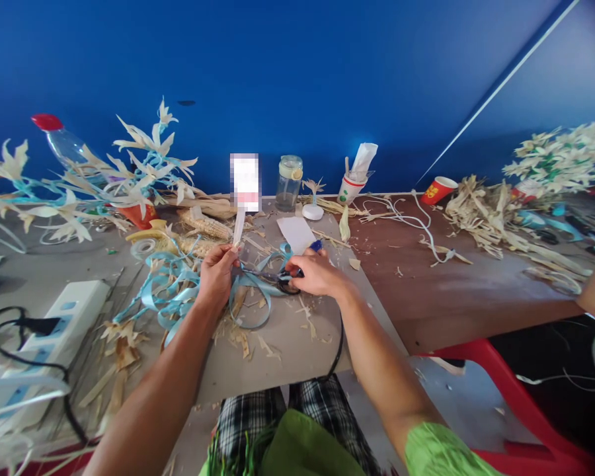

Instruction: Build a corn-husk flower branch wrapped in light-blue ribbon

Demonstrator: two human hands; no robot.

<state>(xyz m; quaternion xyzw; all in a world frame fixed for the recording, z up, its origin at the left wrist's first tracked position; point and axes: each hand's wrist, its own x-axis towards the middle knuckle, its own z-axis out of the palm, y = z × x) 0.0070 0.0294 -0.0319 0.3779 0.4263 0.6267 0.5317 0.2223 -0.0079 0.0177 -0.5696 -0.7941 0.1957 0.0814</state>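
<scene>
Black scissors partly behind fingers.

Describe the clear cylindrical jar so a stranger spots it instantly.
From the blue wall, drop to the grey tabletop. There, just left of the pale flower on a round white base, stands the clear cylindrical jar. Its pale lid distinguishes it from the red-capped clear bottle far left.

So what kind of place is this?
Probably a craft workroom: there are pale flowers that look made of dried husk, loops of light blue ribbon, and scissors in the right hand.
</scene>
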